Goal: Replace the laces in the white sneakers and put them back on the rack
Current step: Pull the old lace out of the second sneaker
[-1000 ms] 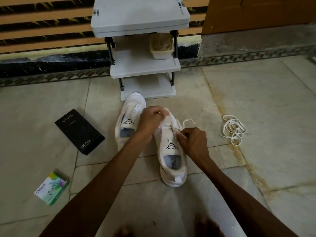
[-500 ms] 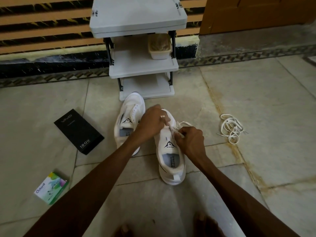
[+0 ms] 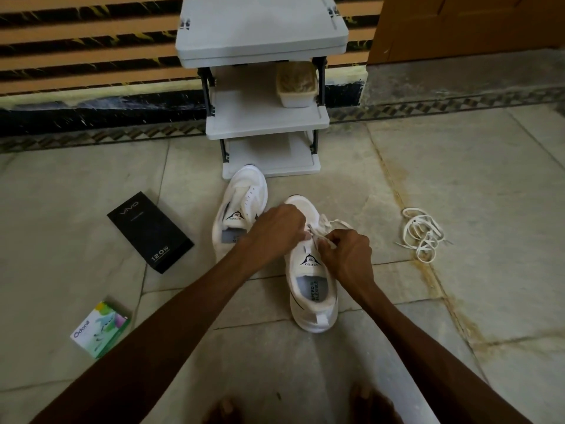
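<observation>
Two white sneakers sit on the tiled floor before a white shoe rack (image 3: 266, 120). The left sneaker (image 3: 241, 206) has no lace and lies close to the rack's bottom shelf. Both hands work over the right sneaker (image 3: 312, 289). My left hand (image 3: 275, 228) is curled over its lacing area, gripping the shoe's upper by the eyelets. My right hand (image 3: 345, 252) pinches a white lace (image 3: 333, 223) at the eyelets, and lace loops stick out past my fingers. Another white lace (image 3: 423, 234) lies bunched loose on the floor to the right.
A black phone box (image 3: 149, 232) lies on the floor left of the sneakers. A small green and white Odonil box (image 3: 99, 330) rests nearer at the left. A white tub (image 3: 296, 84) stands on the rack's middle shelf. My bare toes (image 3: 370, 402) show at the bottom edge.
Both hands have shifted slightly along the right sneaker's eyelets, working the lace. The shoe has turned a little, and the view has drifted.
</observation>
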`<state>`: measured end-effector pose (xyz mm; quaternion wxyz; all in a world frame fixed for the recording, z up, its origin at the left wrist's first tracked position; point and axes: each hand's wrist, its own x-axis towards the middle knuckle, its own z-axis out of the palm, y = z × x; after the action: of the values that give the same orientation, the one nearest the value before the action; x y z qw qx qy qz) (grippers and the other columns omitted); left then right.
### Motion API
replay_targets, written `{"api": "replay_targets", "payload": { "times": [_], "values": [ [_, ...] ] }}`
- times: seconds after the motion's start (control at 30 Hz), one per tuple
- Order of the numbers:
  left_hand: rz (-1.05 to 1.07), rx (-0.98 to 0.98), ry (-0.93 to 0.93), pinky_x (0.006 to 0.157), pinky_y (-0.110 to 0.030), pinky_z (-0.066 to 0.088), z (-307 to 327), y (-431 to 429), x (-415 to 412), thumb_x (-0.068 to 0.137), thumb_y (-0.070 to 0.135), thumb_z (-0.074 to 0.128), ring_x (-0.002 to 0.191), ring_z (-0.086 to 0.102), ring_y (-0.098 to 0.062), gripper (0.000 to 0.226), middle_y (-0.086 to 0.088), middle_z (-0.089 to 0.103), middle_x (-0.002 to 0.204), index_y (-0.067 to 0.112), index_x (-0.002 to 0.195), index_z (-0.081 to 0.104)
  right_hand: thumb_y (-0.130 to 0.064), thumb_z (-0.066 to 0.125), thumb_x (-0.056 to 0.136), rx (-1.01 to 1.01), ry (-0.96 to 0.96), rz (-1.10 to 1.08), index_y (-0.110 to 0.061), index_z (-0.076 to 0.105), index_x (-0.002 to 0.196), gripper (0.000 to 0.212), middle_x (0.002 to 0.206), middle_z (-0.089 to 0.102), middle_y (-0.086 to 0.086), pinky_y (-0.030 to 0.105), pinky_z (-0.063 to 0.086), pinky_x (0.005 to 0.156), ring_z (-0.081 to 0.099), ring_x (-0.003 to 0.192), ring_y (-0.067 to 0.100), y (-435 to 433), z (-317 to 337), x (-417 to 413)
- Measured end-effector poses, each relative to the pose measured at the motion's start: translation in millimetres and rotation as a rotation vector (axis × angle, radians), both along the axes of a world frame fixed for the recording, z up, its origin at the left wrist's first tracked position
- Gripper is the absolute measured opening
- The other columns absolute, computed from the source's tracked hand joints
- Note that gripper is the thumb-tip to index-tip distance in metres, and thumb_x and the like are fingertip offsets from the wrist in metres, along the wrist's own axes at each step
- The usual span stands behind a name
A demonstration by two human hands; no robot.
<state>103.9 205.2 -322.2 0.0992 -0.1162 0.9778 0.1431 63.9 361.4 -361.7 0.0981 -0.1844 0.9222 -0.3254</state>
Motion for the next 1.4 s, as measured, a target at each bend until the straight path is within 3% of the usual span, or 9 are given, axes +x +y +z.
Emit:
{"api": "replay_targets", "payload": {
  "times": [0.07, 0.23, 0.47, 0.57, 0.73, 1.0, 1.13, 1.23, 1.4],
  "values": [
    [0.098, 0.083, 0.059, 0.081, -0.034, 0.049, 5, 5, -3, 0.09, 0.029, 0.064, 0.097, 0.063, -0.027, 0.018, -0.008, 0.066, 0.104, 0.013, 0.093, 0.072, -0.027, 0.066, 0.087, -0.001, -0.001, -0.006, -0.008, 0.067, 0.071, 0.025, 0.056, 0.056, -0.002, 0.023, 0.037, 0.051, 0.049, 0.05, 0.009, 0, 1, 1],
    [0.637, 1.322, 0.417, 0.051, -0.02, 0.036, 58, -10, -13, 0.092, -0.005, 0.043, 0.05, 0.039, -0.006, 0.032, 0.004, 0.058, 0.079, 0.017, 0.072, 0.057, -0.027, 0.066, 0.086, 0.001, -0.003, -0.024, -0.008, 0.069, 0.073, 0.023, 0.056, 0.056, -0.002, 0.025, 0.039, 0.054, 0.051, 0.053, 0.014, 3, 2, 1],
    [0.599, 0.691, 0.317, 0.086, -0.03, 0.046, 60, -19, -6, 0.092, 0.023, 0.059, 0.1, 0.057, -0.018, 0.006, 0.002, 0.061, 0.103, 0.025, 0.096, 0.062, -0.031, 0.061, 0.088, 0.055, 0.041, 0.023, -0.021, 0.06, 0.074, 0.018, 0.064, 0.055, -0.008, 0.017, 0.031, 0.047, 0.055, 0.058, 0.012, -1, 10, 4],
    [0.51, 0.395, 0.244, 0.091, -0.029, 0.037, 41, -6, 2, 0.09, 0.023, 0.061, 0.119, 0.046, -0.023, 0.039, -0.006, 0.046, 0.129, 0.017, 0.127, 0.048, -0.027, 0.066, 0.084, 0.104, 0.078, 0.128, -0.019, 0.064, 0.1, 0.018, 0.092, 0.062, -0.001, 0.025, 0.047, 0.059, 0.062, 0.078, 0.017, -9, 16, -2],
    [0.311, -0.04, 0.132, 0.091, -0.037, 0.038, 19, 14, 18, 0.086, 0.044, 0.061, 0.121, 0.039, -0.027, 0.054, -0.008, 0.042, 0.129, 0.016, 0.129, 0.045, -0.013, 0.065, 0.082, 0.177, 0.023, 0.33, -0.023, 0.065, 0.118, 0.038, 0.116, 0.054, 0.006, 0.026, 0.049, 0.072, 0.062, 0.093, 0.024, -26, 26, -18],
    [0.399, 0.102, 0.014, 0.068, -0.03, 0.04, 9, 20, 27, 0.085, 0.037, 0.064, 0.099, 0.061, -0.029, 0.03, -0.011, 0.064, 0.104, 0.009, 0.098, 0.064, -0.004, 0.064, 0.079, 0.306, -0.021, 0.45, -0.013, 0.066, 0.103, 0.025, 0.112, 0.046, 0.013, 0.029, 0.046, 0.072, 0.057, 0.091, 0.03, -40, 17, -26],
    [0.43, 0.048, 0.048, 0.079, -0.033, 0.045, 5, 21, 30, 0.085, 0.026, 0.061, 0.108, 0.06, -0.03, 0.028, -0.009, 0.064, 0.114, 0.014, 0.11, 0.066, 0.013, 0.054, 0.078, -0.356, -0.43, -0.082, -0.021, 0.054, 0.049, 0.045, 0.054, 0.052, 0.0, 0.019, 0.037, 0.047, 0.05, 0.053, 0.015, -26, 12, -31],
    [0.432, 0.049, 0.059, 0.078, -0.032, 0.043, 3, 24, 29, 0.087, 0.027, 0.06, 0.107, 0.061, -0.029, 0.028, -0.006, 0.065, 0.114, 0.017, 0.112, 0.064, 0.016, 0.06, 0.075, -0.649, -0.774, -0.335, -0.01, 0.055, 0.057, 0.032, 0.054, 0.054, 0.007, 0.023, 0.043, 0.049, 0.05, 0.053, 0.02, -15, 15, -29],
    [0.384, -0.183, 0.173, 0.091, -0.037, 0.041, -1, 33, 31, 0.086, 0.037, 0.059, 0.115, 0.05, -0.026, 0.045, -0.006, 0.054, 0.124, 0.018, 0.126, 0.049, -0.016, 0.084, 0.067, -0.036, -0.11, 0.115, -0.016, 0.067, 0.094, 0.032, 0.099, 0.057, 0.005, 0.026, 0.048, 0.069, 0.057, 0.085, 0.019, -20, 28, -45]
  ]
}}
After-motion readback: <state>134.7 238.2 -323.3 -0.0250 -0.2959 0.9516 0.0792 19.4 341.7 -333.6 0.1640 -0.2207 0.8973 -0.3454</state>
